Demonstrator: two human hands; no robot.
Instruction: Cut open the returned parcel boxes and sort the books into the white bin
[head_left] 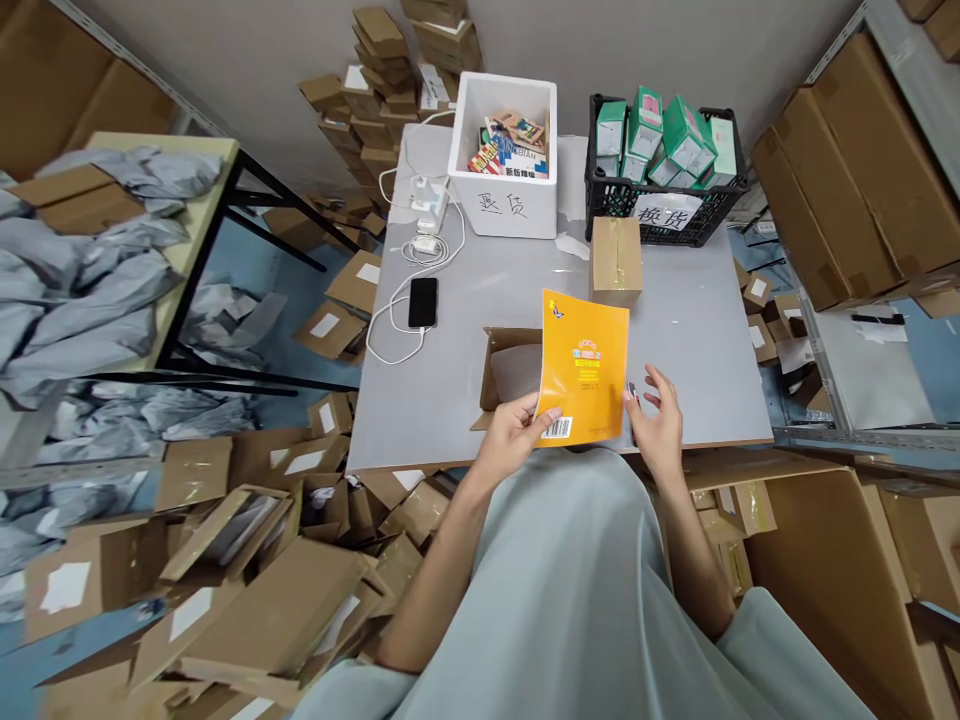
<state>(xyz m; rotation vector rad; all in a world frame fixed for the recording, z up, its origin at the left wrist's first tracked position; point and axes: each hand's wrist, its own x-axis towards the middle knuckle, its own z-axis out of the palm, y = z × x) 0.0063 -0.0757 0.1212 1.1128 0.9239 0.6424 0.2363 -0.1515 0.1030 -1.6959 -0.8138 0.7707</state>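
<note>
A thin yellow-orange booklet (585, 365) with a barcode at its lower left stands tilted above the table's front edge. My left hand (511, 432) is closed on its lower left corner, the thumb lying over the barcode side. At the booklet's right edge is my right hand (660, 428), its fingers apart and the thumb near or touching the edge. Beside that thumb shows a small dark and red object (633, 400), mostly hidden. Partly behind the booklet lies an open cardboard box (490, 368) with a grey wrapped item (517, 372) inside. A taped carton (616, 262) stands just beyond.
On the grey table (480, 285) are a phone (423, 303) on a white cable, a white foam box (502, 210) holding books and a black crate (720, 208) with green boxes. Cartons (277, 600) heap up at left; a large open carton (817, 540) stands at right.
</note>
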